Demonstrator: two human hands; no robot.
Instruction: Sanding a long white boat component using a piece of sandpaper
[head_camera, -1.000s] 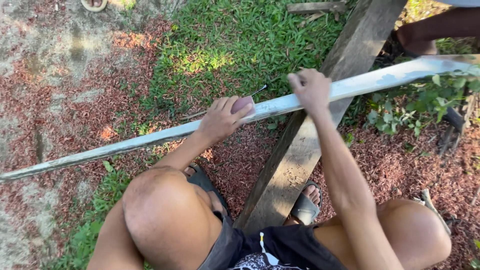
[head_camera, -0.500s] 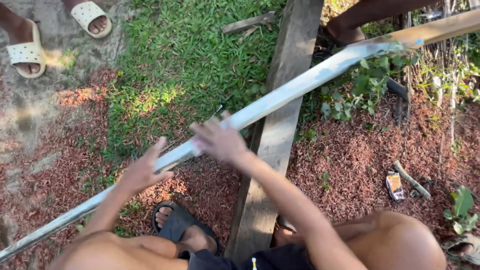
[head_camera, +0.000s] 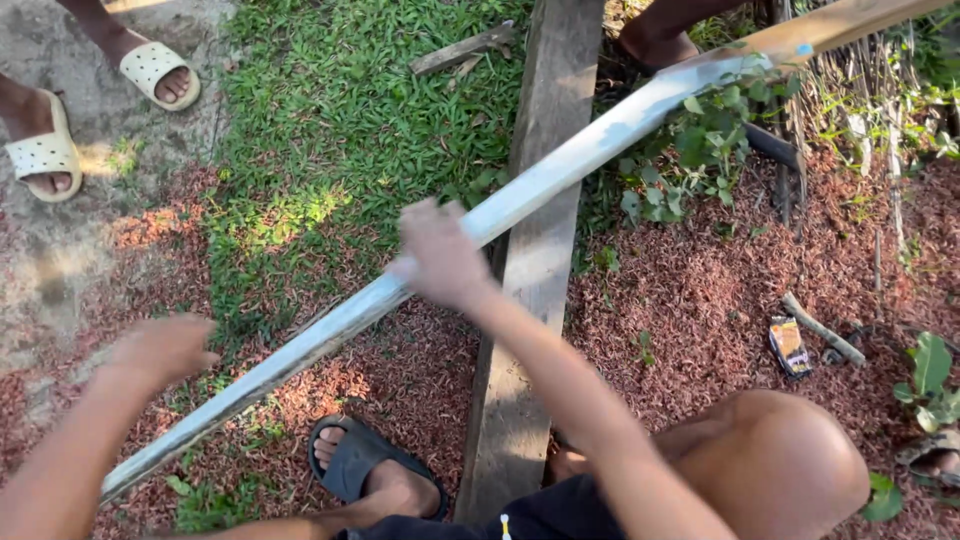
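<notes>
A long pale wooden slat (head_camera: 560, 170) runs slantwise from lower left to upper right, lying across a dark upright plank (head_camera: 535, 270). My right hand (head_camera: 440, 255) rests on the slat near its middle; the blur hides whether the fingers wrap it. My left hand (head_camera: 160, 347) hovers off the slat to the left, blurred, fingers loosely apart, holding nothing. My knee (head_camera: 790, 460) is at lower right and my foot in a black sandal (head_camera: 360, 460) is below the slat.
Another person's feet in white sandals (head_camera: 150, 68) stand on the bare ground at top left. A further person's leg (head_camera: 660, 35) shows at the top. Green grass (head_camera: 340, 120), reddish leaf litter (head_camera: 700, 290), a small packet (head_camera: 790, 345), a stick (head_camera: 822, 328) and weeds (head_camera: 700, 150) lie around.
My left hand came off the slat and moved away to the left. My right hand slid down the slat toward me. The view shifted, showing the white-sandalled feet.
</notes>
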